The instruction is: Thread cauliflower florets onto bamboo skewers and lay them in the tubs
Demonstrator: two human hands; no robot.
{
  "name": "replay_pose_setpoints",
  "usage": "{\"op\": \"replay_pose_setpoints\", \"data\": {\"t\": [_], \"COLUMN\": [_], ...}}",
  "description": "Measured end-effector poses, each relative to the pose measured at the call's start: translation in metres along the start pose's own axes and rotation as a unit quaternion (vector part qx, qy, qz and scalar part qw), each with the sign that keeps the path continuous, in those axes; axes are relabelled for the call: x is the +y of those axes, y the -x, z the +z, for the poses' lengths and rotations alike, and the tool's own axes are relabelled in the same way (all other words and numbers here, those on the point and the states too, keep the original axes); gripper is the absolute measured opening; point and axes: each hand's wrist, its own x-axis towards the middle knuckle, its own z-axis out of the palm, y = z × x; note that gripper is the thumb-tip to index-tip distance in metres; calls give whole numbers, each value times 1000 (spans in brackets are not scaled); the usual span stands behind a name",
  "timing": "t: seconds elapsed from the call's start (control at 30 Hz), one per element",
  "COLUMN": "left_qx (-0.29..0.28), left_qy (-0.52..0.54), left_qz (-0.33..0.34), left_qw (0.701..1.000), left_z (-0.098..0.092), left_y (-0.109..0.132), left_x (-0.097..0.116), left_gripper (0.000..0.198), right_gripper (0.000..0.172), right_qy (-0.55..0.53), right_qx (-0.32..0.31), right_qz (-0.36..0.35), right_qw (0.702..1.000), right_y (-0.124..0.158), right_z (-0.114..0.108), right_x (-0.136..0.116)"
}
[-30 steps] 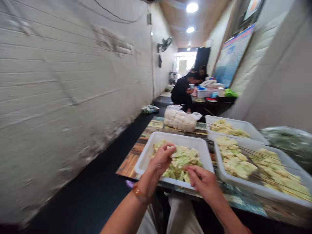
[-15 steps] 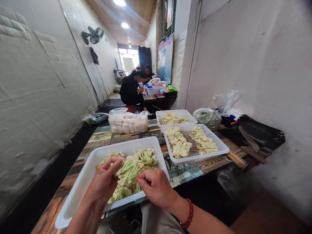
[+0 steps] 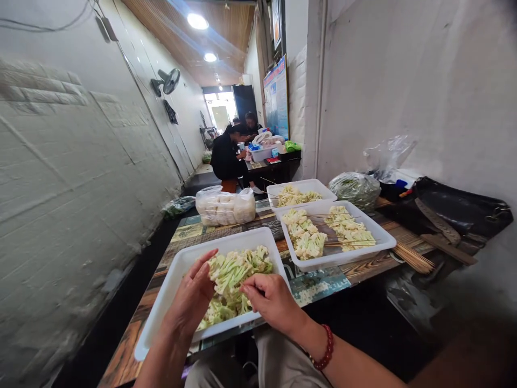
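Table (image 3: 321, 285), wood-patterned, carries three white plastic trays. Near tray (image 3: 161, 304) sits before the person's lap, close to the table's front edge; right tray (image 3: 347, 258) stands beside it, with far tray (image 3: 325, 195) just behind that one. Clear bag of whitish lumps (image 3: 226, 207) lies beyond the near tray. Loose cauliflower (image 3: 232, 269) is heaped in the near tray, below both hands; skewered cauliflower (image 3: 311, 243) lies in two rows in the right tray. Bundle of thin sticks (image 3: 414, 257) lies just right of that tray, ends apparently overhanging. Risks, as judged: sticks could drop if the right forearm swept the overhang; loose pieces could spill toward the lap if the heap were pushed over the near rim; brittle stems could snap under a hard pinch. Left hand (image 3: 196, 293): fingers extended, parted from the palm side, nothing visibly held. Right hand (image 3: 272, 299): fingers curled, thumb and forefinger tips drawn together; cannot tell whether anything thin sits between them.
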Motion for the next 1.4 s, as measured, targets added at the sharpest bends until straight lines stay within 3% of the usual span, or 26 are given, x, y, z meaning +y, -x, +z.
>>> {"op": "replay_pose_setpoints", "data": {"t": [0.2,0.37,0.47,0.6,0.7,0.77,0.83,0.93,1.13,1.27,1.4], "left_qx": [19,8,-53,-100,-102,-98,-91,-80,-72,-60,-54], "left_qy": [-29,-137,-188,-199,-191,-192,-189,-180,-167,-158,-147], "left_qz": [10,27,31,27,15,0,-11,-23,-24,-32,-27], "left_qw": [999,990,980,975,976,977,978,980,983,985,987], "left_z": [-11,12,35,53,54,51,46,38,31,34,34], "left_y": [-3,-6,-8,-9,-8,-8,-8,-8,-5,-5,-6], "left_x": [0,2,5,3,-4,-11,-18,-27,-31,-31,-32], "left_gripper": [63,55,49,42,39,38,39,39,37,39,39], "right_gripper": [31,37,37,25,27,27,24,25,33,28,30], "right_qy": [-152,-219,-127,-53,198,235,250,295,378,403,435], "right_qx": [46,145,151,144,120,123,106,43,-91,-130,-122], "right_qz": [83,100,67,46,-9,1,0,-10,-20,-27,-30], "right_qw": [984,960,978,987,973,964,963,955,921,906,891], "right_y": [-2,-10,-17,-23,-24,-25,-27,-38,-74,-83,-81], "right_z": [-25,-59,-89,-159,-218,-247,-261,-262,-243,-230,-225], "right_x": [6,8,11,26,46,58,67,72,65,72,81]}}
